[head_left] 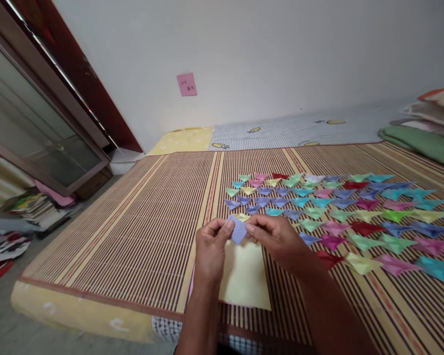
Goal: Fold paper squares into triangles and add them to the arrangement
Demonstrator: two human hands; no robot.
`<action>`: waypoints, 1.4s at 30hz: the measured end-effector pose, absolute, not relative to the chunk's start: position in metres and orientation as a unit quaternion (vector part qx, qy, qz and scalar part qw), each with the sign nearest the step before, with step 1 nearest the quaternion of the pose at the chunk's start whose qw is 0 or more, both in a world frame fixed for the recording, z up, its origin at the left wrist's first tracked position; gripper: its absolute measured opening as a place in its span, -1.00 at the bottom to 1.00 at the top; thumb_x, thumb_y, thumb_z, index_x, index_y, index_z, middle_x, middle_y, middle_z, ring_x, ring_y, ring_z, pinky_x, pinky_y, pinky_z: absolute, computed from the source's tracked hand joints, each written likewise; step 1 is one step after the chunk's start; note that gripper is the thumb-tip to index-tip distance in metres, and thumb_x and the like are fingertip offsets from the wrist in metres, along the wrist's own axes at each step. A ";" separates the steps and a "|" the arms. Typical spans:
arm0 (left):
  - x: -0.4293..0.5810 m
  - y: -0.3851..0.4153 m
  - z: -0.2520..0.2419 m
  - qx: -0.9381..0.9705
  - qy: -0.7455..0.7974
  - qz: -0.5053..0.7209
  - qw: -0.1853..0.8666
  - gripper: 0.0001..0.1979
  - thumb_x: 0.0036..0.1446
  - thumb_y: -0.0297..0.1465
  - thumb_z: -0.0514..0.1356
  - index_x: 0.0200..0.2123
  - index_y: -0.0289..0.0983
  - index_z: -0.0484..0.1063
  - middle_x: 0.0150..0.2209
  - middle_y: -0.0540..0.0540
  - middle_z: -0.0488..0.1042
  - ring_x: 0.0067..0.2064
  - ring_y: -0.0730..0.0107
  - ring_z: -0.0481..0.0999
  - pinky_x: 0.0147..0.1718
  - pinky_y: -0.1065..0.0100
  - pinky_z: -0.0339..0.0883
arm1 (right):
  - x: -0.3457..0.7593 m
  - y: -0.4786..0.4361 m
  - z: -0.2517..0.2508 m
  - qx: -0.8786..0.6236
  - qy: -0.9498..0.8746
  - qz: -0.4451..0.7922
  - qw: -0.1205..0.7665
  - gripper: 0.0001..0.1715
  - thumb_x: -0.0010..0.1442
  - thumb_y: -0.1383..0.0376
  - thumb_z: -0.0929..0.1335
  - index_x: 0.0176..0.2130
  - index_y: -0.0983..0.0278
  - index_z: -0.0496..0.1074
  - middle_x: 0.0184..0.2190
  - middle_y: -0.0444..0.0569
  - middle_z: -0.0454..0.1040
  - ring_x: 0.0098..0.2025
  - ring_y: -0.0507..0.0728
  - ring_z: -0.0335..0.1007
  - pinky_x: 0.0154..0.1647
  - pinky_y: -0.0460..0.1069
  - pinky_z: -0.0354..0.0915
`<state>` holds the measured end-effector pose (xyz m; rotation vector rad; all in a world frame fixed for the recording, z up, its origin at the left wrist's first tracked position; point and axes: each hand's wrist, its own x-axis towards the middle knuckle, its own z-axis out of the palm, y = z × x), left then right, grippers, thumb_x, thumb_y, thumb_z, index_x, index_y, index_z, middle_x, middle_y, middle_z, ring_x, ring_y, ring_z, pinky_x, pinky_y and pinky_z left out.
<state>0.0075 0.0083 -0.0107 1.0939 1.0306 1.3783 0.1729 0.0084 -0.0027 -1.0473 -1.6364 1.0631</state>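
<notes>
A small lavender paper piece (239, 230), partly folded, is pinched between both hands above a striped bamboo mat (133, 222). My left hand (210, 249) grips its left edge with thumb and fingers closed. My right hand (276, 239) pinches its right edge. Under the hands lies a stack of pale yellow paper sheets (244, 278). Rows of several folded paper shapes (340, 212) in purple, teal, green, pink, red and yellow cover the mat just beyond and to the right of the hands.
The mat covers a bed against a white wall with a pink note (187, 84). Folded bedding and pillows (429, 128) lie at the far right. A glass door (33, 123) and piled books and papers (33, 209) are at the left on the floor.
</notes>
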 end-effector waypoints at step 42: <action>-0.007 0.010 -0.005 0.503 0.412 0.471 0.596 -0.71 -0.07 -0.26 0.50 -0.46 -0.34 0.55 -0.49 -0.02 0.49 -0.44 0.47 0.40 -0.40 0.44 0.25 | 0.171 0.006 0.004 -0.442 -0.642 0.449 0.438 -0.73 0.18 0.18 0.41 -0.47 0.28 0.45 -0.56 -0.17 0.34 -0.48 0.03 0.19 -0.46 -0.06 0.11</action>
